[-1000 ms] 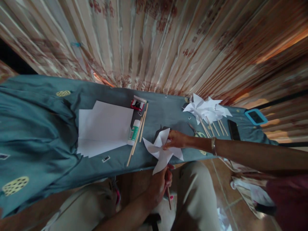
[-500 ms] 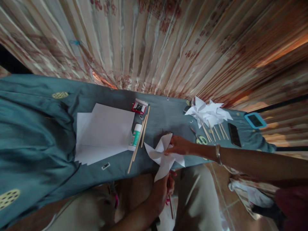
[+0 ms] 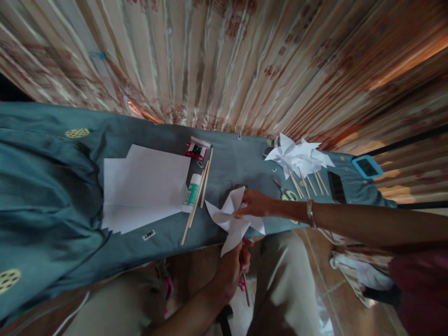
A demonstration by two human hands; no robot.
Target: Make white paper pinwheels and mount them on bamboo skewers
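A white paper pinwheel (image 3: 233, 227) is held between my two hands near the table's front edge. Around a thin wooden stick (image 3: 246, 291) below it, the fingers of my left hand (image 3: 231, 267) are closed; the stick's lower end pokes out over the floor. My right hand (image 3: 257, 204) pinches the pinwheel from the right, its thumb at the centre of the blades. Whatever joins the stick and the paper is hidden behind the blades. Just left of the pinwheel lie several loose wooden sticks (image 3: 206, 184) and a glue stick (image 3: 192, 190).
White paper sheets (image 3: 147, 186) are stacked on the blue-green cloth (image 3: 234, 154). A small open red box (image 3: 196, 150) holds dark bits. Scissors (image 3: 287, 194), several pinwheels (image 3: 297, 156), a black phone (image 3: 336, 186) and a blue-framed device (image 3: 367, 166) lie to the right. Behind hangs a curtain (image 3: 196, 65).
The whole view has shifted slightly, so the table's things appear a little further left and up. Both hands keep the same hold on the pinwheel and its stick.
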